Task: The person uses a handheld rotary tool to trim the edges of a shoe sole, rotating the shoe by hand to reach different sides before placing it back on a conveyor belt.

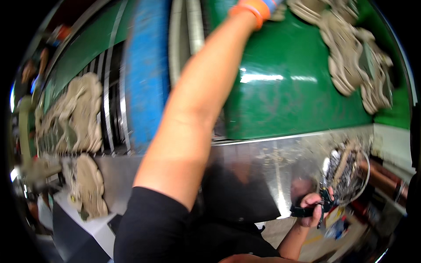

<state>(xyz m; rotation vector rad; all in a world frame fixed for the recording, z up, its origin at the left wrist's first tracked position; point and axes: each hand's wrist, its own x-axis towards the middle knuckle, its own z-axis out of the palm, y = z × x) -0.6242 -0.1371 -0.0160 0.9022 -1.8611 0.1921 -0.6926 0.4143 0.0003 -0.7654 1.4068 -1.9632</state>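
Note:
My left arm reaches far across the green surface (298, 65). My left hand (258, 8) wears an orange-cuffed, bluish glove and is cut off by the top edge, so its fingers are hidden. Just beside it is part of a beige shoe sole (279, 13). At the lower right, the bare fingers of my right hand (312, 209) are closed around a black hand tool (326, 202) whose exact kind is unclear. That hand is near the round-rimmed container (367, 175) holding beige and grey scraps.
Several beige soles (344, 57) lie at the far right. More soles (85, 114) stand on a dark slatted rack at left, and one sole (89, 186) lies below them. A blue beam (148, 74) divides the areas. A metal ledge (254, 153) with crumbs runs nearer me.

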